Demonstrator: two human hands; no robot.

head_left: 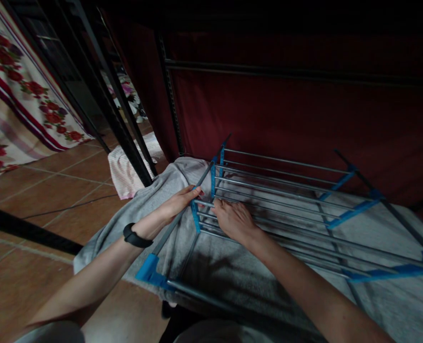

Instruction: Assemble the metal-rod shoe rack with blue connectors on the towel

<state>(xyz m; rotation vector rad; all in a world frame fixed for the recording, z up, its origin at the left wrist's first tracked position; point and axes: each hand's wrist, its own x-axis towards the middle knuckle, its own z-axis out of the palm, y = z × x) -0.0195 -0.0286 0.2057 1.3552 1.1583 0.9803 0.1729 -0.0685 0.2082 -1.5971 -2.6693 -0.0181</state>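
Note:
A shoe rack of thin metal rods and blue plastic brackets lies on a grey blanket. My left hand, with a black band on the wrist, is closed around the rack's left side pole beside a blue bracket. Just to its right, my right hand has its fingers curled over the end of a rod near that same bracket. The fingertips of my right hand are partly hidden. At the near left corner a blue corner piece joins the side pole to a thicker front bar.
The grey blanket spreads under the rack. Black metal posts stand at left, with a dark red cloth behind. A striped cloth and a thin cable lie on the tiled floor. A floral curtain hangs far left.

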